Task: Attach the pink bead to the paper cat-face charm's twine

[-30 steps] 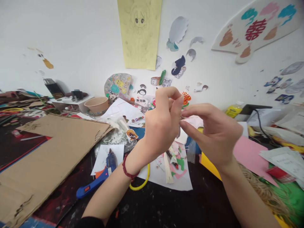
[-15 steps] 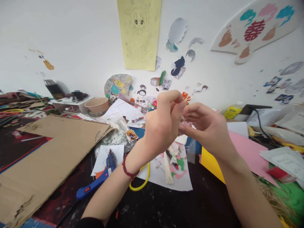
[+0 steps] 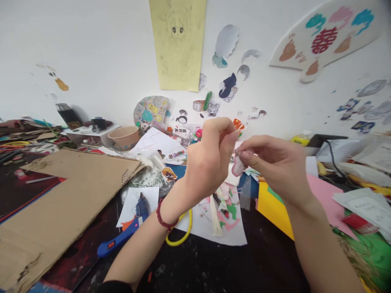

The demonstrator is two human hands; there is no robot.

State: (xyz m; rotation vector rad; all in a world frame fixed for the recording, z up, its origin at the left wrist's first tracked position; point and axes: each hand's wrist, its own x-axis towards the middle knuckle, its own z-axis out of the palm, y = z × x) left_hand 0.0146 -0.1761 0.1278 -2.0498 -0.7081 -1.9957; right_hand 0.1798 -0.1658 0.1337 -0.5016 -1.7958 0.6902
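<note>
The right hand [image 3: 276, 167] pinches a pink-and-white piece [image 3: 237, 167]; the left hand [image 3: 207, 162] curls, its grip hidden. Seems tricky finger work, needing slow, steady moves next.

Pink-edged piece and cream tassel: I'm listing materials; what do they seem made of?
The pink-edged piece may be paper or plastic, given its smooth, pale face; too small to settle. The cream tassel seems matte thread: fine strands show.
</note>
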